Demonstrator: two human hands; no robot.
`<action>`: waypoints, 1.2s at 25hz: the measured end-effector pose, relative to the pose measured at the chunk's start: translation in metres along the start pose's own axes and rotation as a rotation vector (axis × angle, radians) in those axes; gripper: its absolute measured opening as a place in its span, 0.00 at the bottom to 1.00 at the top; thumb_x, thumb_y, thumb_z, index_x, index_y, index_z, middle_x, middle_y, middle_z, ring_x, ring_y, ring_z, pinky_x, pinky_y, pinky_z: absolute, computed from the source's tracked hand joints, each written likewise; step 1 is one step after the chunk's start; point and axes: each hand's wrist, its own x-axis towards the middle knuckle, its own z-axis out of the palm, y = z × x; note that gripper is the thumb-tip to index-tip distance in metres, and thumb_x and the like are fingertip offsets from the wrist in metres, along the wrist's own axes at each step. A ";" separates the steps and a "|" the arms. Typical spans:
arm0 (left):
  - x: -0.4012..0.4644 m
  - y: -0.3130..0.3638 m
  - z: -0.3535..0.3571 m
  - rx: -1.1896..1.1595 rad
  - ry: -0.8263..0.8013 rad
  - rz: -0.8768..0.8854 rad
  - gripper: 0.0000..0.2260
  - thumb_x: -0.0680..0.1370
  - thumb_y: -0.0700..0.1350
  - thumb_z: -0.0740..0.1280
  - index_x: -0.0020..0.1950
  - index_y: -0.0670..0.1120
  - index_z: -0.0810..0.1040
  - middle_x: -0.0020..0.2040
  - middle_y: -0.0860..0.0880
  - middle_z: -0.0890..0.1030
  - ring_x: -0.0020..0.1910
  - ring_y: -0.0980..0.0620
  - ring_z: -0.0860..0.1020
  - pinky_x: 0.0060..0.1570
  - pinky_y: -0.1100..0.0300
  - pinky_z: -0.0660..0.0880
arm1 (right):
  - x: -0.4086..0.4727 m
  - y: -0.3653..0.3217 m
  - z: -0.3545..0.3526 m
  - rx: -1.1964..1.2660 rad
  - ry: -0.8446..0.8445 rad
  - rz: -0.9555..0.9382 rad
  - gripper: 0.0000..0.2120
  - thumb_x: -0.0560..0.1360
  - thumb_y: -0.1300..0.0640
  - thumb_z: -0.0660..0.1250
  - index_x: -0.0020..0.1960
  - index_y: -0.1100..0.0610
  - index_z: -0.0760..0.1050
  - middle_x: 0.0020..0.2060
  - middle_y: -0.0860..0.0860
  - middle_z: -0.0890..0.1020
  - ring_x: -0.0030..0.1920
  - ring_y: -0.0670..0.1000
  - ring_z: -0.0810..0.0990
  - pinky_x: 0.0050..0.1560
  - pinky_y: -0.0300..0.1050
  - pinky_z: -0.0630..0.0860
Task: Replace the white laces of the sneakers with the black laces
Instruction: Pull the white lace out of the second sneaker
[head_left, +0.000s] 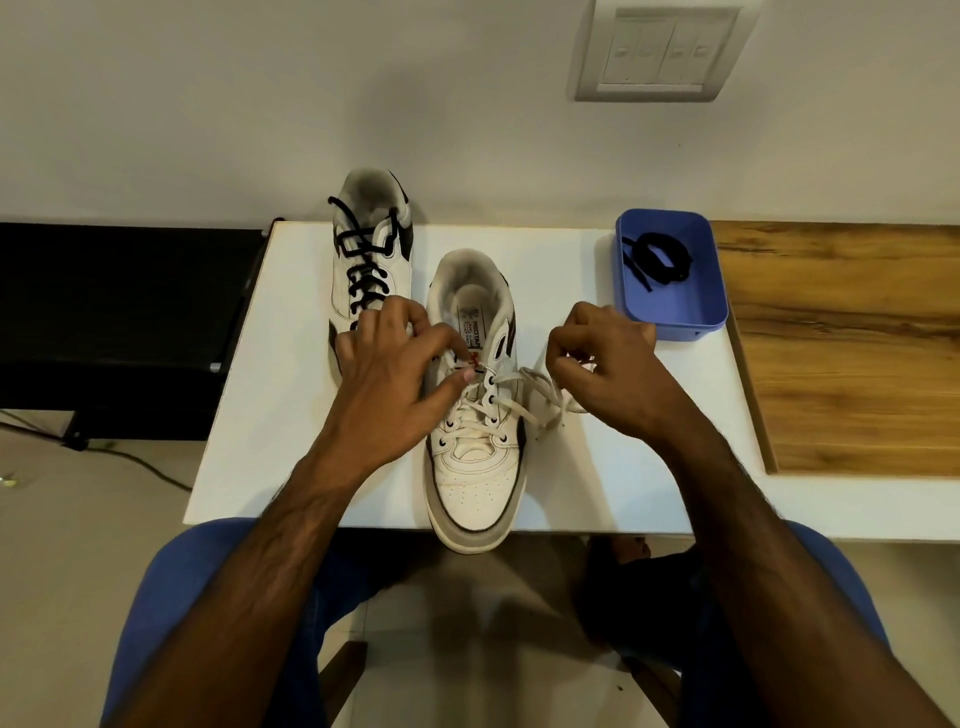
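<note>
Two white sneakers stand on the white table (597, 488). The left sneaker (371, 260), farther back, is threaded with a black lace. The right sneaker (475, 457), nearer me with its toe over the table's front edge, carries a white lace (524, 402). My left hand (395, 374) rests on the upper eyelets of the right sneaker, thumb and fingers pinching at the tongue. My right hand (597, 358) is closed on the loose end of the white lace, held out to the shoe's right. A coiled black lace (660, 257) lies in a blue tray (675, 312).
The blue tray stands at the table's back right. A wooden surface (841, 343) adjoins the table on the right. A black stand (119, 312) with cables is to the left. A wall switch plate (660, 47) is above. My knees are under the table's front edge.
</note>
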 end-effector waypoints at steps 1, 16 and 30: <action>-0.001 0.001 0.000 0.033 -0.005 0.018 0.11 0.75 0.61 0.68 0.53 0.58 0.79 0.55 0.54 0.65 0.59 0.52 0.64 0.54 0.52 0.58 | 0.001 0.001 0.002 -0.063 -0.038 0.000 0.11 0.71 0.48 0.55 0.36 0.47 0.74 0.39 0.45 0.71 0.48 0.48 0.72 0.55 0.50 0.57; -0.004 0.018 0.016 -0.022 0.031 0.001 0.05 0.73 0.54 0.76 0.44 0.56 0.82 0.71 0.56 0.71 0.70 0.48 0.63 0.60 0.52 0.55 | 0.014 -0.027 0.030 0.051 0.096 0.239 0.15 0.76 0.45 0.64 0.32 0.46 0.69 0.29 0.42 0.75 0.42 0.47 0.74 0.53 0.51 0.60; 0.000 0.013 0.013 -0.122 0.076 0.026 0.05 0.73 0.54 0.69 0.43 0.54 0.81 0.64 0.57 0.76 0.66 0.50 0.68 0.57 0.52 0.59 | 0.015 -0.006 0.029 0.380 -0.020 0.312 0.22 0.71 0.43 0.59 0.41 0.63 0.76 0.38 0.60 0.80 0.35 0.50 0.73 0.47 0.52 0.68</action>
